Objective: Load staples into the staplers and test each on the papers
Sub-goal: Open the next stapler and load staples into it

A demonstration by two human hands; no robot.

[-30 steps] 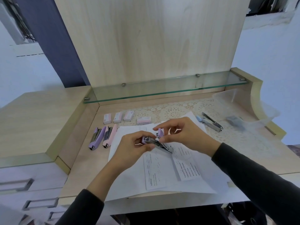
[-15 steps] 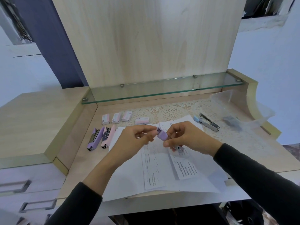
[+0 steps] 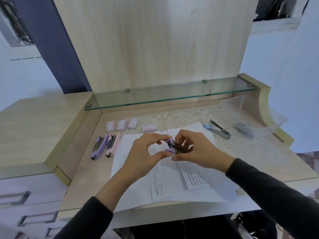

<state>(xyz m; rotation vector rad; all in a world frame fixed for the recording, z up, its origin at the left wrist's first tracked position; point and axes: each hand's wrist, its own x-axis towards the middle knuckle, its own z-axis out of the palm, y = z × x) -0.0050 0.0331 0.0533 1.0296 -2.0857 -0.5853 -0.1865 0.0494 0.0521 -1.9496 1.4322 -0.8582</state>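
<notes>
The counter (image 3: 89, 178) carries papers (image 3: 138, 195) and a lace mat (image 3: 241, 145). Left of the papers lie a purple stapler (image 3: 98, 147) and a pink stapler (image 3: 112, 145), staple boxes (image 3: 110, 126) behind them.

A glass shelf (image 3: 172, 97) overhangs a lace mat (image 3: 181, 118) bearing a clear plastic tub (image 3: 240, 107).

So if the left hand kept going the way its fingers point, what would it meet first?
The left hand meets the purple stapler it pinches, then likely the right hand gripping its metal end.

The right hand (image 3: 202, 151) hides much of the purple stapler (image 3: 178, 147); print on the papers (image 3: 198, 180) is too blurred to read.
</notes>
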